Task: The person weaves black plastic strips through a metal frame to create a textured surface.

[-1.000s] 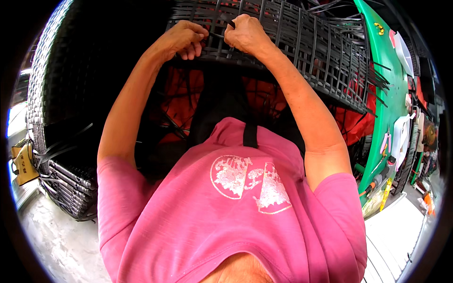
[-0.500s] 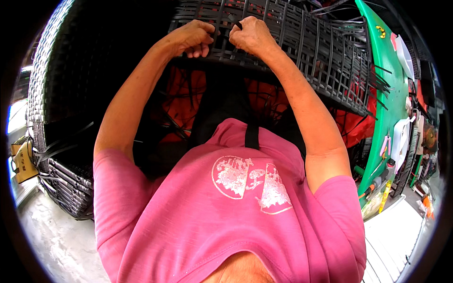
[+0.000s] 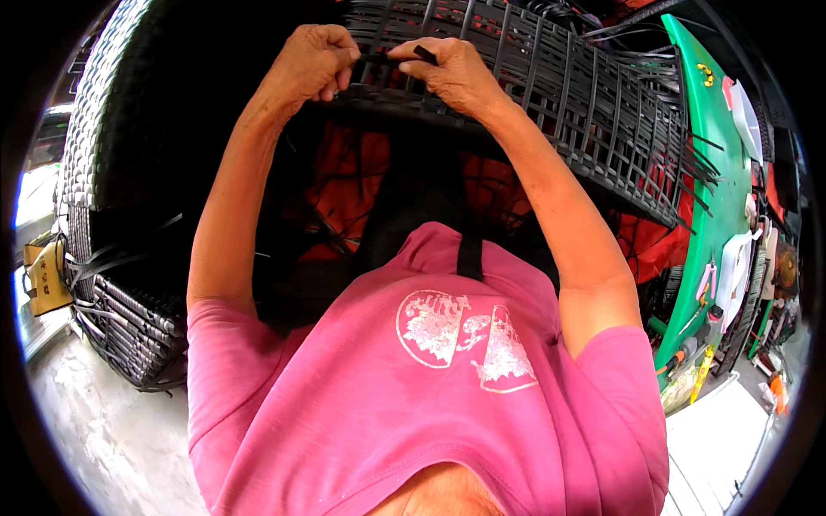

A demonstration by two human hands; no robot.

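A pink T-shirt (image 3: pixel 370 378) with a pale print on the chest fills the lower middle of this view from the wearer's head; two bare arms reach up from its sleeves. Beyond them, across the top, stretches a lattice of black wicker strips (image 3: pixel 551 95), openly woven, with loose ends bristling at its right side. A tightly woven black wicker piece (image 3: pixel 95 129) rises along the left edge, its outer face shining in the light. On the right stands a green table (image 3: pixel 710 172), curved by the lens. Red sheeting (image 3: pixel 344 198) shows in the shadow below the lattice, and pale floor (image 3: pixel 112 421) shows at lower left.

Both hands work at the near left part of the lattice, a short gap apart. The left hand (image 3: pixel 317 64) has its thumb and forefinger pinched on a black strip (image 3: pixel 425 54) that crosses the gap. The right hand (image 3: pixel 456 76) grips the same strip between thumb and fingers, and a short end sticks out above its knuckles. A brown bag (image 3: pixel 47 279) sits at far left. Smallest are a pink-handled tool (image 3: pixel 707 282) and a yellow object (image 3: pixel 705 75), both on the green table.
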